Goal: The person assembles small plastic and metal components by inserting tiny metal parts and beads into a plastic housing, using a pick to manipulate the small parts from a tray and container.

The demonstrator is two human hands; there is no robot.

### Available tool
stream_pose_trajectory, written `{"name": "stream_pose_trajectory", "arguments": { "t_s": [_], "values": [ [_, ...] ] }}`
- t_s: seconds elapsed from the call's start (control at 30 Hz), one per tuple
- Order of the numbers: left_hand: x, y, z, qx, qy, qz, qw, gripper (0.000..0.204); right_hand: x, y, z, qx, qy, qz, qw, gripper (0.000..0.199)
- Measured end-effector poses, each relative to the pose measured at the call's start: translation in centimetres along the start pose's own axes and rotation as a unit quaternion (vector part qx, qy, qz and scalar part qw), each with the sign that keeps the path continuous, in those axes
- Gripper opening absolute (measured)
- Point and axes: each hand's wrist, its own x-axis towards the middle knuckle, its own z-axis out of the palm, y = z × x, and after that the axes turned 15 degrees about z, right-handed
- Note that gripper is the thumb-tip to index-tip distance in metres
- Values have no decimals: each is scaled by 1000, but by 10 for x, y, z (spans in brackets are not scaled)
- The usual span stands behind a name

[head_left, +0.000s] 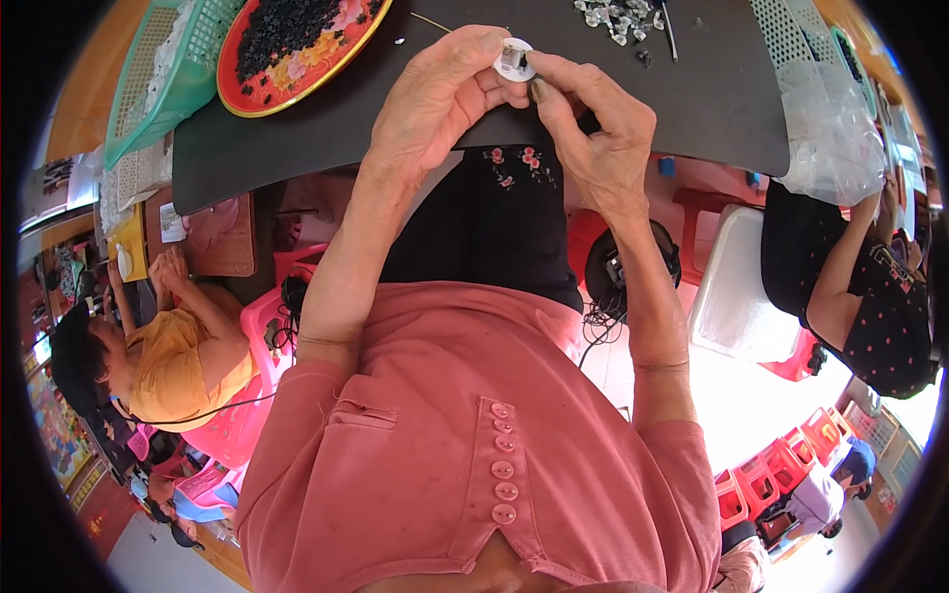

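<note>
Above the near edge of the dark table, both my hands meet at a small round white plastic part with a squarish, shiny recess in its middle. My left hand grips the part's left side between thumb and fingers, the other fingers curled beneath it. My right hand is closed, with the thumb and index fingertips at the part's right edge. Something small and dark shows by those fingertips, too small to name. On the left lies a red floral tray bearing many small black pieces.
A green basket stands at the far left. Small clear pieces and a thin pen-like tool lie at the back right. A plastic bag hangs over the right edge. People sit on both sides, one in a yellow top.
</note>
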Motion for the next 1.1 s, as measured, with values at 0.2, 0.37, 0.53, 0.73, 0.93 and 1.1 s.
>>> {"name": "stream_pose_trajectory", "arguments": {
  "t_s": [0.2, 0.37, 0.53, 0.73, 0.93, 1.1],
  "values": [
    [-1, -1, -1, -1, -16, 2, 1000, 27, -1, -2, -8, 29, -40, 48, 998, 25],
    [0, -3, -3, -2, -15, 9, 1000, 26, -2, -3, -5, 53, -41, 72, 995, 24],
    [-1, -4, -3, 4, -17, 22, 1000, 27, -3, -3, -6, 32, -20, 45, 998, 22],
    [-2, -1, 5, 19, 1, 22, 1000, 22, -2, -6, -4, -24, -11, 9, 1000, 22],
    [-3, -6, 3, 41, 5, 45, 998, 19, -3, -3, 1, -85, 25, -18, 996, 23],
    [-2, -3, 1, 12, 9, 31, 999, 22, -6, -5, 3, -28, 18, 42, 999, 26]
  ]
}}
